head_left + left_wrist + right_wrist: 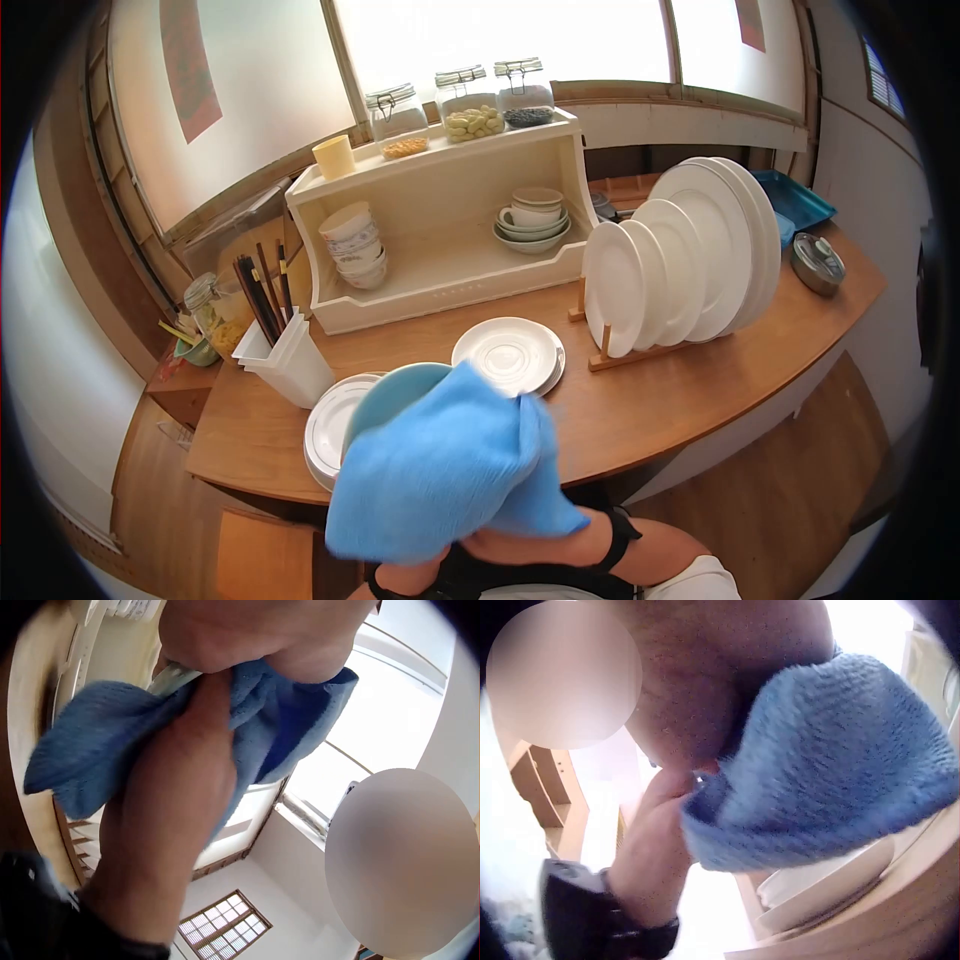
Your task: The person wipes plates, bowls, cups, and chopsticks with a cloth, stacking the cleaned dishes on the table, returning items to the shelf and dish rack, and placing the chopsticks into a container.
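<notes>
A blue towel (440, 470) is bunched over both hands and hides most of their fingers. From behind it shows the rim of a light blue dish (392, 400), over the white plates on the table. In the left wrist view my left hand (259, 634) curls by a pale dish edge (174, 679), with towel folds below. My right hand (727, 682) grips the towel (832, 765), which bulges past it in the right wrist view. Both forearms come in close together from below. The towel covers the fingertips.
White plates (505, 355) lie stacked beyond the towel, more plates (335, 430) left. A wooden rack (640, 357) holds several upright plates at right. A white holder (290, 365) carries chopsticks. Behind stands a cream shelf (450, 295) with bowls, cups and glass jars (472, 110). A lidded pot (818, 265) is far right.
</notes>
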Demonstrator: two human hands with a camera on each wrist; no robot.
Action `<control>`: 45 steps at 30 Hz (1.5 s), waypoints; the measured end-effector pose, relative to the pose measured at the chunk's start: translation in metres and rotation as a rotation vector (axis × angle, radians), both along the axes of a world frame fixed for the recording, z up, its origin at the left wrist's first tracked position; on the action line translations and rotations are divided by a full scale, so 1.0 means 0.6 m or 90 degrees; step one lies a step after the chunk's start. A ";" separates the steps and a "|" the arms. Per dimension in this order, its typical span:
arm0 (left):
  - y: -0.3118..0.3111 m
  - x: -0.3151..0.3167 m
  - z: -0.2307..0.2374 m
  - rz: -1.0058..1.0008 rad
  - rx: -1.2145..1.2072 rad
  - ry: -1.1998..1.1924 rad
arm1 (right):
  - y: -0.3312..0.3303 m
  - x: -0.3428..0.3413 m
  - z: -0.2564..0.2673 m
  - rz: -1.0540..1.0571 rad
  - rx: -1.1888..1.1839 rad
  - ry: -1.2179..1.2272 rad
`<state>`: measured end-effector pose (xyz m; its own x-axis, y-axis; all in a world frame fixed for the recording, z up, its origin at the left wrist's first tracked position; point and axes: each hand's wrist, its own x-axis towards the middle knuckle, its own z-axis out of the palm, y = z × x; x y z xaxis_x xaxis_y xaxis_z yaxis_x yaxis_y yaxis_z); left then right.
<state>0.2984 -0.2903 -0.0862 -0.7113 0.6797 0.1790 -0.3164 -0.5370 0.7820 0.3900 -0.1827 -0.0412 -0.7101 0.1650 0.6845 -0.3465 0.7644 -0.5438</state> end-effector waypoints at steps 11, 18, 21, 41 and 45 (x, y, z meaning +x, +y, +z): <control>0.067 0.021 0.045 0.054 -0.034 0.048 | 0.087 0.029 -0.004 -0.190 -0.018 0.002; 0.144 -0.082 0.148 -0.029 -0.132 0.231 | 0.118 0.114 -0.075 -0.459 -0.216 0.265; 0.194 -0.141 0.173 -0.013 -0.214 0.316 | 0.117 0.130 -0.112 -0.419 -0.314 0.316; 0.317 -0.193 0.094 -0.044 -0.559 0.461 | 0.127 0.149 -0.163 -0.382 -0.238 0.250; 0.328 -0.215 0.073 -0.003 -0.577 0.601 | 0.127 0.150 -0.166 -0.387 -0.215 0.248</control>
<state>0.1697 -0.0935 -0.0426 -0.5612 0.8234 0.0847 0.5484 0.2932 0.7831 0.4800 -0.1066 -0.1408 -0.1494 0.6898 0.7084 -0.1346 0.6956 -0.7057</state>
